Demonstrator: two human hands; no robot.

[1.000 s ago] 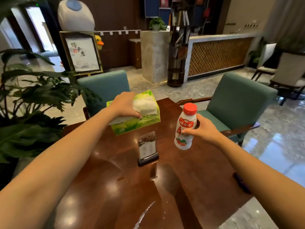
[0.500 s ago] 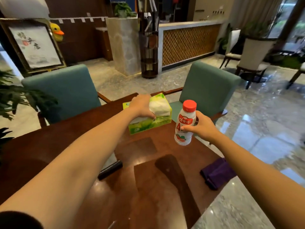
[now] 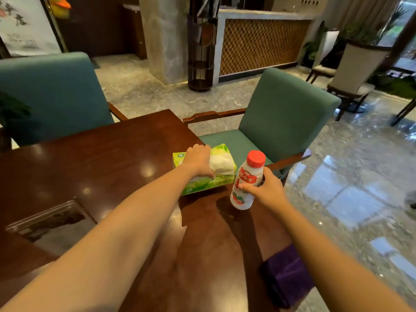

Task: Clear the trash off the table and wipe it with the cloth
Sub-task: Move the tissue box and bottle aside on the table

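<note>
Head view, tabletop, items as seen.

1. Left hand [image 3: 198, 161]: reached forward, palm down on a green tissue pack [image 3: 203, 188], thumb curled on its near edge and fingers over its far edge, grasping it. Whether the pack rested on the table [image 3: 112, 158] or was raised could not be told. White tissue showed at the top, just right of the knuckles.
2. Right hand [image 3: 266, 191]: closed round a white drink bottle [image 3: 247, 176], thumb across the red label. The bottle leaned slightly, its red cap [image 3: 256, 158] above the fingers, just right of the tissue pack and near the left hand.
3. Purple cloth [image 3: 288, 273]: folded, lying at the table's edge, well behind the right hand and partly under that forearm.
4. Clear stand [image 3: 45, 219]: blurred, on the table left of the left forearm.
5. Teal armchair [image 3: 286, 118]: beyond both hands, at the table's far corner.
6. Second teal chair [image 3: 49, 95]: beyond and left of the left hand.
</note>
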